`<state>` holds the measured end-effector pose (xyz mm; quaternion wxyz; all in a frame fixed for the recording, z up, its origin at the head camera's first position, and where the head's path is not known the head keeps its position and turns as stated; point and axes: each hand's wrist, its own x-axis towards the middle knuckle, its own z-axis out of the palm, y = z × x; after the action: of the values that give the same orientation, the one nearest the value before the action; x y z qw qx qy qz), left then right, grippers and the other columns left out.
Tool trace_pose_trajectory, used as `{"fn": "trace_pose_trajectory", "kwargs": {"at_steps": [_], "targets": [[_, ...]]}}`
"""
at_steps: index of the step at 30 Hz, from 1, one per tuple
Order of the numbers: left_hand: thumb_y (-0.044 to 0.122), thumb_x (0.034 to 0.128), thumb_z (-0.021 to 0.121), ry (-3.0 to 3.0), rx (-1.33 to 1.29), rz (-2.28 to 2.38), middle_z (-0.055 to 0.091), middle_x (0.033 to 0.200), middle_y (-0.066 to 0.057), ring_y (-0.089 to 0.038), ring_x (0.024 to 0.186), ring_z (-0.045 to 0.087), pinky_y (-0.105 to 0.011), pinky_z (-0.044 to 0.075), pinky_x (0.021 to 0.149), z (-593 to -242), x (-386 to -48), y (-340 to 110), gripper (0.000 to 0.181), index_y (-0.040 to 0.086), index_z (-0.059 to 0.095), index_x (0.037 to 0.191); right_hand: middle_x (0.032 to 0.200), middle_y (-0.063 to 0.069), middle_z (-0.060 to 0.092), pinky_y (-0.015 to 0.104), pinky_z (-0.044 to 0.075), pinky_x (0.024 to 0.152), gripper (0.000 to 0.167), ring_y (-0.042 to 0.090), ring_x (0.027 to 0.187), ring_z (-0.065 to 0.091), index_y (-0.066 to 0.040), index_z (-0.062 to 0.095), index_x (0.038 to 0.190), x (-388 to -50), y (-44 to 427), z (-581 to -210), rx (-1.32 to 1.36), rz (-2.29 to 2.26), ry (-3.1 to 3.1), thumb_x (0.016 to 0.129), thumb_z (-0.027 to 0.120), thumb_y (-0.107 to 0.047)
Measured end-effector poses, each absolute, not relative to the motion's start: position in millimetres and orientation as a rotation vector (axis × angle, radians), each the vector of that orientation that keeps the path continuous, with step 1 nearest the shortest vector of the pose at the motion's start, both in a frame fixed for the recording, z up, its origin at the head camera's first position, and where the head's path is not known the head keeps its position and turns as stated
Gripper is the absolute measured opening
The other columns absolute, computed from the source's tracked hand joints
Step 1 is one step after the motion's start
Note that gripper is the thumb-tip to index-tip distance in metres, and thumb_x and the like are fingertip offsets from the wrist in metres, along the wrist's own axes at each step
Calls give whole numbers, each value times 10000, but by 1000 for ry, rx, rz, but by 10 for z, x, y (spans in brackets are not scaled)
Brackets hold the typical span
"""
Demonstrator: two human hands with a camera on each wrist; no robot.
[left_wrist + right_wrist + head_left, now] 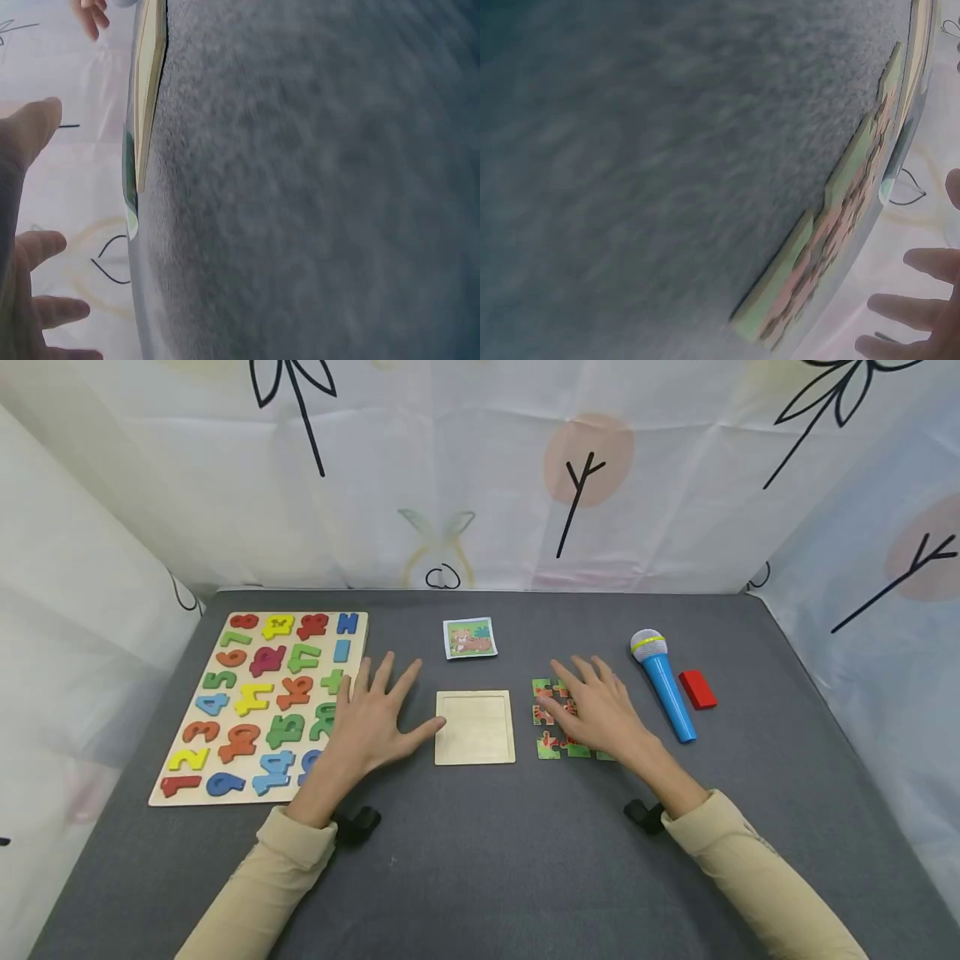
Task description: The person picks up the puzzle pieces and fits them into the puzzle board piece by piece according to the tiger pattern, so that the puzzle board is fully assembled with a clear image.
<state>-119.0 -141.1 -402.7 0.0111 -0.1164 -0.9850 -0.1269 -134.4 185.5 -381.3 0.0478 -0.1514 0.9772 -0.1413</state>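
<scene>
My left hand (377, 718) is spread with straight fingers between the number board and a square wooden tray (475, 728); its thumb tip appears at the tray's left edge. In the left wrist view its fingers (56, 311) stand above the table, holding nothing. My right hand (600, 710) hovers over several jigsaw pieces (549, 746), hiding part of them. Green and orange pieces (847, 180) lie below it in the right wrist view, apart from its extended fingers (907, 309). Behind the tray lies a small picture card (470, 637).
A wooden board with colourful numbers (243, 697) lies at the left. To the right are a blue toy microphone (670, 693) and a red block (698, 689). All rest on a grey table (480, 860) with white printed curtains (465, 468) around it.
</scene>
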Motion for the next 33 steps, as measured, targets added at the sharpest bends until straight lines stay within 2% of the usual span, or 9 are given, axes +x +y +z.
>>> {"fn": "trace_pose_trajectory", "kwargs": {"at_steps": [8,12,16,23,33], "targets": [[696,853,652,-3087,-520,-490,326,1651,-209,-489,1517,299,-687,309,1170,-4036,-1218,-1338,967,154,358,1598,1514,283,475,717,397,1062,642,511,1451,361,-46,472,1524,-1437,1738,-3837,-534,-481,2981,1010,614,-405],[704,841,664,-3091,-572,-510,374,1626,-196,-457,1488,369,-665,392,1118,-4045,-1236,-1317,990,135,363,1593,1408,272,538,650,477,966,624,492,1378,433,-29,509,1494,-1492,1690,-3835,-531,-491,2965,992,653,-372],[718,834,666,-3138,-597,-553,397,1619,-171,-424,1480,399,-668,443,1060,-4055,-1241,-1294,1014,154,334,1608,1377,269,547,615,502,908,621,493,1310,477,-21,524,1480,-1552,1666,-3859,-532,-480,2944,973,689,-341],[727,805,690,-3174,-627,-505,477,1559,-168,-412,1444,445,-664,455,1041,-4060,-1232,-1277,1020,152,375,1587,1389,279,548,610,497,941,561,499,1266,501,3,564,1437,-1584,1640,-3875,-522,-461,2909,976,690,-290],[772,648,792,-3246,-711,-428,494,1543,-162,-411,1404,477,-642,437,1079,-4010,-1273,-1337,1179,130,417,1563,1314,257,602,541,508,871,478,464,1164,567,26,621,1372,-1600,1624,-3867,-534,-470,2902,983,689,-242]]}}
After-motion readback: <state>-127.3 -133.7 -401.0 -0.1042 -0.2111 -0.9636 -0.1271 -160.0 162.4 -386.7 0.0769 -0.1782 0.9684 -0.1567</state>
